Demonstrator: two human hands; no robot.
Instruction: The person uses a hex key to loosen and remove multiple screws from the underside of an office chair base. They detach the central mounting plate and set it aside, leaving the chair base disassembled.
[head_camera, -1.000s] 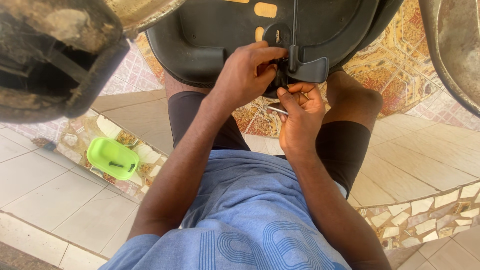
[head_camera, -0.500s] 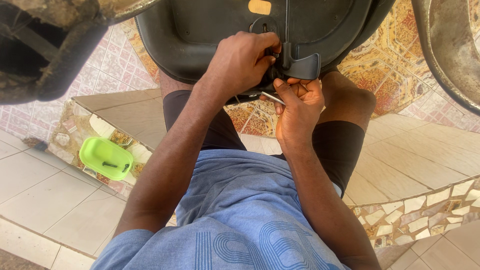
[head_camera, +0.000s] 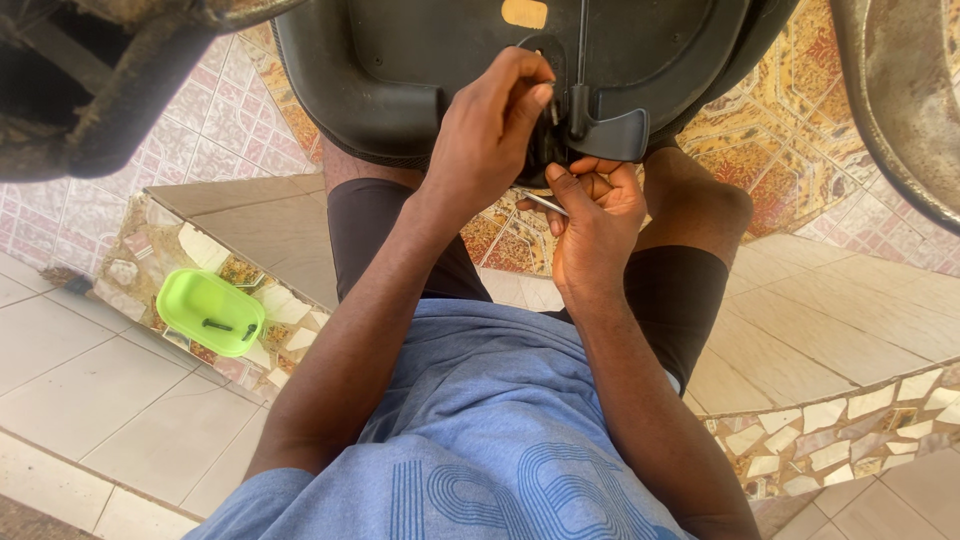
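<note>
Black seat shell (head_camera: 420, 60), underside up, resting across the knees; black lever (head_camera: 612, 133) fixed at its near edge. Left hand (head_camera: 487, 140): fingers curled onto the fitting beside the lever. Right hand (head_camera: 597, 225): closed around a thin metal key (head_camera: 541, 202), just under the lever. Green tray (head_camera: 209, 312) with dark screws, on the tiled ledge (head_camera: 250, 215), well apart.

The upturned chair seat (head_camera: 400, 60) rests across your knees, ahead of your torso. Your left hand (head_camera: 485, 135) lies on its near edge, just left of the lever paddle (head_camera: 612, 135) that juts out to the right. Your right hand (head_camera: 595, 225) sits just below that paddle, touching it, with a thin metal key (head_camera: 543, 203) between the two hands. Down to your left, well apart, a small tray (head_camera: 190, 300) sits on the tiled ledge (head_camera: 250, 215), with screws (head_camera: 218, 325) lying in it.
</note>
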